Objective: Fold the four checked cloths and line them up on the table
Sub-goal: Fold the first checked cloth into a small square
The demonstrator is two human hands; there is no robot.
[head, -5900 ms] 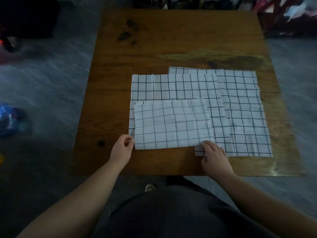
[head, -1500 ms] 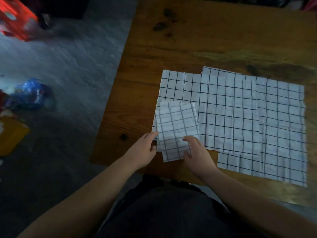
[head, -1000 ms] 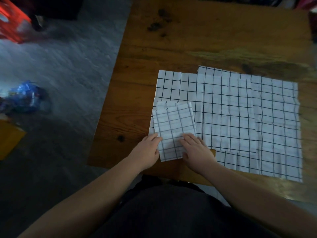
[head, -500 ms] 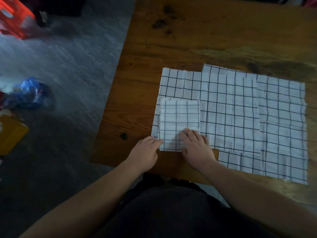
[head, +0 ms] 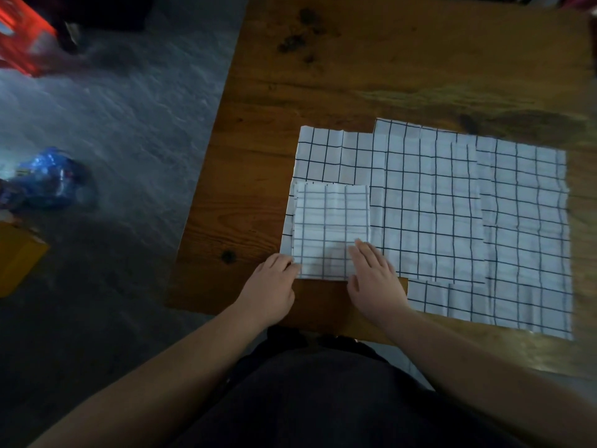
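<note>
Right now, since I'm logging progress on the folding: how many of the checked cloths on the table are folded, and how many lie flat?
Folded cloth: 1
Flat cloths: 3, overlapping, so their edges are hard to trace
Total: 4

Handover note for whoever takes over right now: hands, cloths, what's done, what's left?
Left hand: fingers touch the near-left corner of the folded cloth.
Right hand: flat, pressing its near-right corner.
The folded cloth lies on top of the unfolded cloths, toward the near-left part of the table. The unfolded cloths lie flat and overlapping; how many layers is hard to tell.
Done: one cloth folded small.
Left: move it onto bare table, fold the others, line them all up.
</note>
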